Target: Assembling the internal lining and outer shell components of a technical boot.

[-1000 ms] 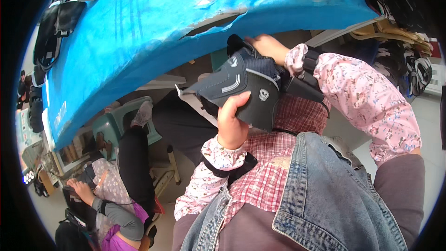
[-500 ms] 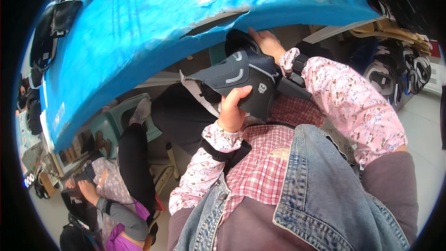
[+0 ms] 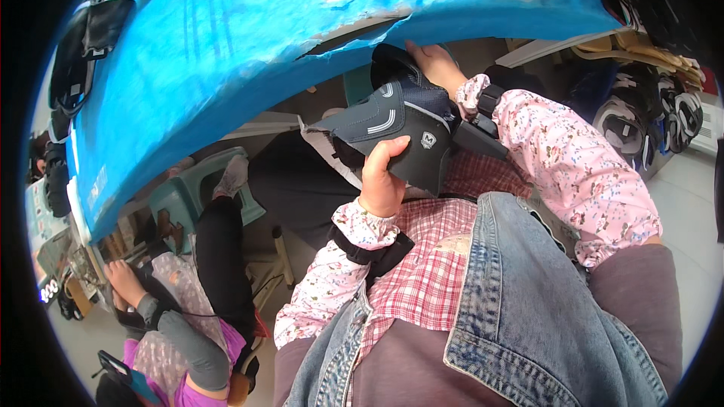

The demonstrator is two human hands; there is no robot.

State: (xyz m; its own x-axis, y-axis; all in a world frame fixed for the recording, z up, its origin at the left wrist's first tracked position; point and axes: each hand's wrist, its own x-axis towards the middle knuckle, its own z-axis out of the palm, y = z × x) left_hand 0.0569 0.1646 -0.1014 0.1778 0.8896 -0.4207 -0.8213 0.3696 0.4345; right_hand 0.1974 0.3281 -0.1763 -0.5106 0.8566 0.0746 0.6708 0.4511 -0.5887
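In front of my lap I hold a dark shoe upper with grey stitched lines, a small shield badge and a ragged pale lining edge at its left. My left hand is closed on its near side, the thumb pressed flat on the outer face and the other fingers hidden beneath. At the far end, by the black collar-like part, my right hand grips it from the right; most of those fingertips are out of sight behind the material.
A blue-covered table with a torn edge curves just beyond my hands. Several shoe uppers are stacked at the right, and dark pieces lie at the table's left end. A co-worker sits at lower left near a green stool.
The shoe upper and both my hands have shifted very slightly right, with the grip kept. At lower left the co-worker's hands and arm have moved.
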